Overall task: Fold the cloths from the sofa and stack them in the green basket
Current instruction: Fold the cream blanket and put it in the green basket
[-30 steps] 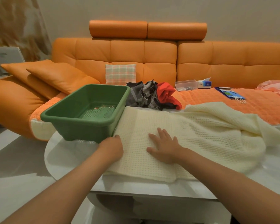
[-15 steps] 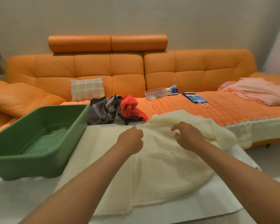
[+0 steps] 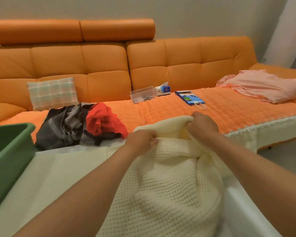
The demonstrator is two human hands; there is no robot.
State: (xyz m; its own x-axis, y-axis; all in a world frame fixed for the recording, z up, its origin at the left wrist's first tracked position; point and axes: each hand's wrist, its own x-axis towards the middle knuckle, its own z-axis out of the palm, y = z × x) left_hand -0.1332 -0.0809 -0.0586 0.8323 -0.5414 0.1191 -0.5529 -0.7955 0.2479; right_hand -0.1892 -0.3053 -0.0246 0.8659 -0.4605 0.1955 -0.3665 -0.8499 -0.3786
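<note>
Orange sofa (image 3: 178,69) across the back, carrying the cloths not yet folded. White table (image 3: 243,202) in front, mostly under the cream waffle-knit blanket (image 3: 169,194), spread flat on the left, heaped into a soft bulge on the right and spilling toward the sofa seat at the far edge. Green basket (image 3: 9,151) at the left, just beside the flat part of the blanket, interior mostly out of view. Pink cloth (image 3: 266,88) well apart at the right end of the seat; dark grey striped cloths (image 3: 63,127) crumpled near the basket, touching a red cloth (image 3: 102,120) on their right. Left hand (image 3: 142,141) curled tight, pinching the far edge of the blanket between thumb and fingers; right hand (image 3: 203,125) just beside it and a little farther back, fisted round a bunched handful of the same edge. Probably mid-fold, with 1 cloth in hand and at least 3 waiting. To do it well: slide the 2 grips apart along the edge to find true corners, lift enough to shake out the bulge, then draw the edge over onto the flat left portion, matching edges before pressing down. Avoid dragging the loose knit sideways into the basket or snagging the open weave on a fingernail. Smooth from the fold outward.
</note>
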